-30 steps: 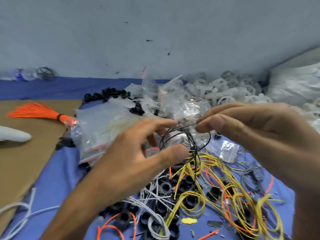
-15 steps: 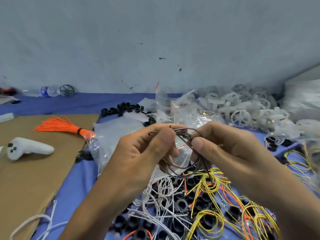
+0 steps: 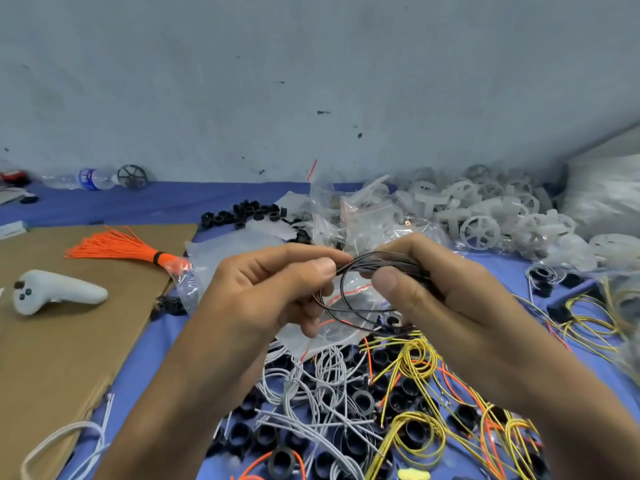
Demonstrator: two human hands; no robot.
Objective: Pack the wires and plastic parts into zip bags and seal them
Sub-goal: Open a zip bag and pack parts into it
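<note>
Left hand (image 3: 263,292) and right hand (image 3: 433,299), close together above the clear zip bag (image 3: 298,337), each pinch the coiled black wire (image 3: 356,264) between thumb and fingers, apparently gathering its loops compact enough to enter that bag.

Glossy clear plastic bags (image 3: 349,336) lie on matt blue cloth (image 3: 145,368) beside rough brown cardboard (image 3: 59,358).
</note>
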